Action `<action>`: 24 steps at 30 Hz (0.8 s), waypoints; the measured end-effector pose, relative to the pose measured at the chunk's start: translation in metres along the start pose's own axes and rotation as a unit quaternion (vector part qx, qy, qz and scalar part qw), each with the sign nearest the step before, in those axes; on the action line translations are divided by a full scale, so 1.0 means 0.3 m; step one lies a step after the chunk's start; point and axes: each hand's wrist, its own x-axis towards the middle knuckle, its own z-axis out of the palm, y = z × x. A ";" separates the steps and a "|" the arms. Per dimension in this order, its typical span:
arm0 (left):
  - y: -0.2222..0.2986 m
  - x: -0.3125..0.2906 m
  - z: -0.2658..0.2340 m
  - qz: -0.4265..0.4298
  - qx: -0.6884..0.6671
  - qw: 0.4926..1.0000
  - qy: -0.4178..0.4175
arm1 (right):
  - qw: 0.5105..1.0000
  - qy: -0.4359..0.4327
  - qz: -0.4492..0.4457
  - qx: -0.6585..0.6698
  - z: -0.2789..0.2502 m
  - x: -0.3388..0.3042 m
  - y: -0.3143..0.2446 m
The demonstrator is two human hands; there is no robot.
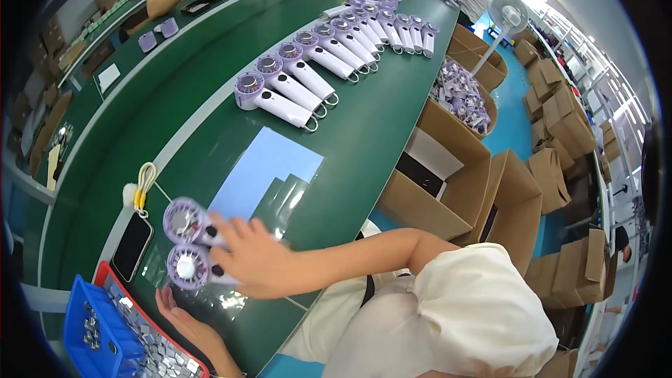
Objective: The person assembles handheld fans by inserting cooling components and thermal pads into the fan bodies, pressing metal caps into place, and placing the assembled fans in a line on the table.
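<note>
Two light purple handheld fans lie side by side on the green table. The upper fan (185, 220) has a silver round centre and is slightly blurred; the lower fan (188, 267) has a white knob at its centre. My right hand (255, 260) reaches across from the right, fingers over the fans' handles, hiding most of them. Just below the lower fan, my left hand (194, 332) is held with its fingers stretched out, apparently holding nothing. Beside it sits a red-rimmed bin (105, 269) full of small silver square pieces.
A blue bin (77, 308) with small metal parts adjoins the red one. A phone (133, 246) with a strap lies nearby. Beyond a pale blue sheet (262, 168), a row of finished-looking fans (290, 106) runs up the table. Open cartons (427, 203) line its right edge.
</note>
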 end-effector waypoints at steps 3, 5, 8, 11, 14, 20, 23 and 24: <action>0.017 0.002 -0.009 -0.012 0.060 0.998 -0.023 | 0.994 0.031 0.103 0.005 -0.203 -0.060 0.133; 0.025 0.006 -0.021 0.001 0.116 0.992 -0.043 | 0.978 0.099 0.185 -0.002 -0.325 -0.108 0.265; 0.042 0.008 -0.029 0.019 0.180 0.982 -0.056 | 0.935 0.165 0.304 -0.079 -0.434 -0.190 0.557; 0.032 0.003 -0.030 0.033 0.171 0.983 -0.055 | 0.845 0.179 0.478 -0.159 -0.528 -0.280 0.838; 0.025 0.008 -0.018 0.046 0.174 0.982 -0.060 | 0.769 0.185 0.590 -0.161 -0.580 -0.317 1.050; 0.052 -0.001 -0.022 0.060 0.223 0.971 -0.057 | 0.704 0.200 0.652 -0.197 -0.573 -0.249 1.261; 0.081 -0.005 -0.008 0.043 0.235 0.969 -0.056 | 0.711 0.220 0.639 -0.194 -0.543 -0.174 1.304; 0.080 -0.006 -0.008 0.041 0.242 0.968 -0.058 | 0.714 0.201 0.643 -0.191 -0.545 -0.155 1.306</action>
